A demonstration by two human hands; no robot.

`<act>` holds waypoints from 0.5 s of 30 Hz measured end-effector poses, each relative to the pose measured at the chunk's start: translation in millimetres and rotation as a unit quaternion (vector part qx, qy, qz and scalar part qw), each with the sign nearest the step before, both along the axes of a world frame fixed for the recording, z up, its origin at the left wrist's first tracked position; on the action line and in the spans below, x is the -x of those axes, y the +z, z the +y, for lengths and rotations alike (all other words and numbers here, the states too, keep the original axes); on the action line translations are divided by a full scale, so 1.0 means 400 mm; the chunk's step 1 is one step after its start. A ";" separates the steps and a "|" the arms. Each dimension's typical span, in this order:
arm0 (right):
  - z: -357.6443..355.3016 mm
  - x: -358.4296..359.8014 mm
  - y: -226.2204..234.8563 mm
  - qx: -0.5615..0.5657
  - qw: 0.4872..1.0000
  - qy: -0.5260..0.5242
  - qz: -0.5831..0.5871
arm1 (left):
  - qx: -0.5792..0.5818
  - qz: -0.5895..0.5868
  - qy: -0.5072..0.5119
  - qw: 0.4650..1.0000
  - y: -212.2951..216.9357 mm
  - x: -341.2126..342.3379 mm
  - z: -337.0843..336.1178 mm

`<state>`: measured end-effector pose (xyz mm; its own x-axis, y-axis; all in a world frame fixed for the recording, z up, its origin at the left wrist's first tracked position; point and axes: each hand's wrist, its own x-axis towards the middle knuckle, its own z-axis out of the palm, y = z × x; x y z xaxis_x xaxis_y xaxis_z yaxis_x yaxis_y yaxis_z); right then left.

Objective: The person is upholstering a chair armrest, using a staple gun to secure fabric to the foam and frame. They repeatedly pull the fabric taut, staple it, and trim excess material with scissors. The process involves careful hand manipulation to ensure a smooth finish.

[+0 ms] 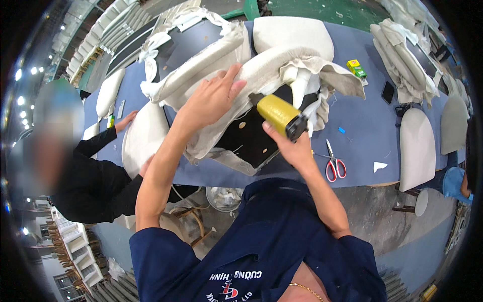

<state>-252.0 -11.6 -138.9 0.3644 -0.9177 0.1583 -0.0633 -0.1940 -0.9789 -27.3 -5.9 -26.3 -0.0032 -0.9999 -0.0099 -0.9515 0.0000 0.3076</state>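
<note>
My left hand (214, 95) presses flat on cream upholstery fabric (261, 70) pulled over a chair part with a dark underside (249, 138). My right hand (289, 146) grips a yellow and black staple gun (280, 116), its nose against the fabric edge near the dark panel. The chair part lies upside down on a blue-covered workbench (362, 131).
Red-handled scissors (333, 163) lie right of my right hand. A green and yellow box (356, 68) and a dark phone (388, 92) sit farther right. Cream seat pads (416, 148) rest at the right. A person in black (95, 176) works on a cushion (143, 136) at the left.
</note>
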 end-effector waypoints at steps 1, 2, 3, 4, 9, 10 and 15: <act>-0.004 0.009 0.027 -0.051 0.997 0.027 -0.060 | 0.032 -0.055 -0.014 0.998 0.011 0.030 0.006; -0.003 0.015 0.042 -0.073 0.995 0.015 -0.071 | 0.035 -0.066 -0.021 0.997 0.016 0.044 0.004; 0.001 0.019 0.055 -0.096 0.992 0.002 -0.083 | 0.038 -0.077 -0.029 0.996 0.019 0.054 0.003; 0.001 0.021 0.068 -0.097 0.991 0.001 -0.092 | 0.042 -0.090 -0.035 0.994 0.018 0.059 0.005; 0.010 0.023 0.088 -0.090 0.993 0.012 -0.082 | 0.095 -0.099 -0.085 0.987 0.009 0.063 0.020; 0.011 0.025 0.083 -0.074 0.995 0.014 -0.061 | 0.105 -0.099 -0.095 0.985 0.005 0.062 0.022; 0.026 0.032 0.064 0.078 0.996 0.025 0.043 | 0.079 -0.083 -0.094 0.989 0.017 0.070 0.028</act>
<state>-264.7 -1.3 -113.2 0.4284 -0.8643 0.2637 -0.1324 -0.3487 -0.9278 -55.1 5.1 -19.3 -0.2010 -0.9709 0.1301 -0.9675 0.2176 0.1287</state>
